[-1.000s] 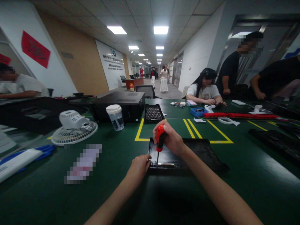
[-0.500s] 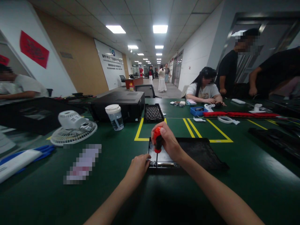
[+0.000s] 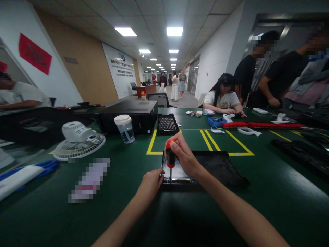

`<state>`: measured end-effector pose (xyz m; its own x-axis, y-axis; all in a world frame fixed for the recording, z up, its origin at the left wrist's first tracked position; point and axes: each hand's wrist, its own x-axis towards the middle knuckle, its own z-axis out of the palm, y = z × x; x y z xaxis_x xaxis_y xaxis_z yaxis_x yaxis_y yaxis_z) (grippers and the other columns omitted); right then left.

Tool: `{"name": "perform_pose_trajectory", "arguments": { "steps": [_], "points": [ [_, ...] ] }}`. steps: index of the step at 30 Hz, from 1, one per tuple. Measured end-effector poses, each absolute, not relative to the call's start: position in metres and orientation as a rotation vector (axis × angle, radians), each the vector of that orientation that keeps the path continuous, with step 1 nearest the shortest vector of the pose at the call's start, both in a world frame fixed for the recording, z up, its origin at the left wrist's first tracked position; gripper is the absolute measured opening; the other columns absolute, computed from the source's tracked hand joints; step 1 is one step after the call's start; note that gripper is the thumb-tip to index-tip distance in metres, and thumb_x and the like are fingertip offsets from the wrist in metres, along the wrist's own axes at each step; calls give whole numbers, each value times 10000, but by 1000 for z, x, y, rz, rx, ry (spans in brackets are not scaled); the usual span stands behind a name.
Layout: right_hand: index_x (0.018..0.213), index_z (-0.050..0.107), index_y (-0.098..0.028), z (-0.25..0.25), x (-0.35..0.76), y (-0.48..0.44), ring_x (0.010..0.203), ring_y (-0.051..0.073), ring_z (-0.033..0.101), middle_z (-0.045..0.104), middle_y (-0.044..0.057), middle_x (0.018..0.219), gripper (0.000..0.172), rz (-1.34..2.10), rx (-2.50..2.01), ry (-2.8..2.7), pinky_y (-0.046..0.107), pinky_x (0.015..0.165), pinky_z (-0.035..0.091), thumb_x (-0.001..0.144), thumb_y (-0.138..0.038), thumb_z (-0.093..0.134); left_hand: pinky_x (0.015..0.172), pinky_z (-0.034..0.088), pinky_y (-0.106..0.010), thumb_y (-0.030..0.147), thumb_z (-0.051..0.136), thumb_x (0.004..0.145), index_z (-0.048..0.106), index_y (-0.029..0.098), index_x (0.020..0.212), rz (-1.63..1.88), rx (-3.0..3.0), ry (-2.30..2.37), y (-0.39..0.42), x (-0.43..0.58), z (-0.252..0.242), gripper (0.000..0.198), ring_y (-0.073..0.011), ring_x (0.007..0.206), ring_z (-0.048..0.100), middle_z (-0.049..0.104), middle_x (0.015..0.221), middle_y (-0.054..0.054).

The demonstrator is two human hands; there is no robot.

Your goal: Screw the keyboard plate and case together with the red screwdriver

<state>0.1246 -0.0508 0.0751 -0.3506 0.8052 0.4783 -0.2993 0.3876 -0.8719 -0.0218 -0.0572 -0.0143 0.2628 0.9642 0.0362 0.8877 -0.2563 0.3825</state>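
Right fingers (image 3: 175,145) grip a screwdriver (image 3: 170,158), its tip at the near left of a black panel (image 3: 216,164). Left fingers (image 3: 160,172) meet its edge; cannot tell whether gripping. Lidded cup (image 3: 126,133): clear liquid. Blue box (image 3: 214,124): something dark.

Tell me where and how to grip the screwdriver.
Likely best by its thick red-and-black handle, where the right hand has it, from above and the right: the screwdriver stands nearly upright, thin shaft down toward the black panel, and the left hand is at the panel's left edge.
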Motion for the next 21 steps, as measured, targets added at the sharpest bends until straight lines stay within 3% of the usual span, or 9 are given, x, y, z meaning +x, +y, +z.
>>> {"name": "perform_pose_trajectory", "arguments": {
  "steps": [21],
  "points": [
    [808,442,-187,83,128,-58,540,73,439,441,-44,659,163,1071,-552,-1630,192,495,373,833,-334,508,755,409,-235,220,425,835,612,211,977,412,2259,1691,-57,-22,-18,235,-150,868,601,659,974,-46]
  ]
}}
